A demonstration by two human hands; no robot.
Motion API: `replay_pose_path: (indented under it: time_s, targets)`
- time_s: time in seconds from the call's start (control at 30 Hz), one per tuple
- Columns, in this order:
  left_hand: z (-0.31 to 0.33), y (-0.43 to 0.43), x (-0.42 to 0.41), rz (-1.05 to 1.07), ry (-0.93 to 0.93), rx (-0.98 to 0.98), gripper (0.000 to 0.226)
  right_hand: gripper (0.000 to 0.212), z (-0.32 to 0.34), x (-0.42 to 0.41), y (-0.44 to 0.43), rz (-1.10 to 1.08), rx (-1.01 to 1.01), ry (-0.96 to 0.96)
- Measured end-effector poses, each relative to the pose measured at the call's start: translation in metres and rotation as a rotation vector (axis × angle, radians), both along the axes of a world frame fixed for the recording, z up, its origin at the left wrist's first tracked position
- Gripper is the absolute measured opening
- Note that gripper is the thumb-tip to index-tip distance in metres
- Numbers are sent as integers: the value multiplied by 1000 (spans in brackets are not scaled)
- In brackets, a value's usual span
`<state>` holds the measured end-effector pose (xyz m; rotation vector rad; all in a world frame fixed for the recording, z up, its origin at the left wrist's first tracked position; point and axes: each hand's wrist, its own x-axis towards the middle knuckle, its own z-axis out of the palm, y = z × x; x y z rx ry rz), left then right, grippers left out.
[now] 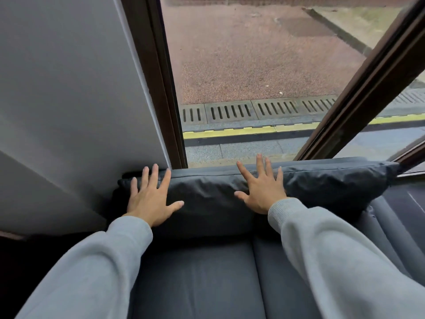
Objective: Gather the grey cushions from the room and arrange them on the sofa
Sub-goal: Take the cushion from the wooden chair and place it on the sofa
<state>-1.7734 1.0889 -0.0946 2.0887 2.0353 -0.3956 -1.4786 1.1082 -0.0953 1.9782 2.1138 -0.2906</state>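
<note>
Reaching forward from the lower edge, two arms in pale grey sleeves (92, 272) pass over the bare seat of the dark grey sofa (197, 284). Beyond the cuffs, the left hand (150, 199) and the right hand (259, 192) both lie flat with fingers straight and spread, gripping nothing and pressing palm-down on one long grey cushion (207, 192). The cushion stands on its long edge against the sofa back, its left end near the white wall (69, 88) and its right end reaching toward the window frame (368, 84). We judge the step in hand to be the arranging one: the cushion is already on the sofa and is being patted or pushed square against the back. The next move, in our judgement, calls for lifting both hands clear without dragging the cushion forward, then looking for further grey cushions in the room, none of which we can see here. No box, basket or other container is in view; the sofa alone bears anything, and its visible part carries only this cushion. The dark upholstered shapes at the right edge we cannot identify. Beyond the glass lie a slotted drain grate (230, 111), a yellow strip (230, 132) and reddish paving (253, 54).
</note>
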Motion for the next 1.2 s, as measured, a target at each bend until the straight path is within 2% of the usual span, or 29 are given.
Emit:
replay_pose_path:
  time_s: [0.2, 0.37, 0.53, 0.67, 0.93, 1.1, 1.2]
  targets:
    - [122, -59, 72, 2, -34, 109, 103, 94, 128, 52, -53, 29, 84, -15]
    - [222, -152, 136, 51, -93, 211, 104, 93, 231, 110, -142, 46, 186, 0]
    - [297, -269, 192, 131, -122, 222, 109, 99, 304, 155, -236, 116, 271, 3]
    - [342, -353, 217, 139, -108, 239, 106, 104, 348, 161, -297, 146, 279, 56]
    - [398, -510, 195, 273, -122, 332, 119, 98, 387, 65, -426, 290, 243, 161]
    - [395, -633, 122, 405, -102, 364, 128, 98, 382, -24, -524, 393, 233, 231]
    - [385, -730, 65, 526, -27, 317, 135, 99, 375, -90, -602, 474, 209, 251]
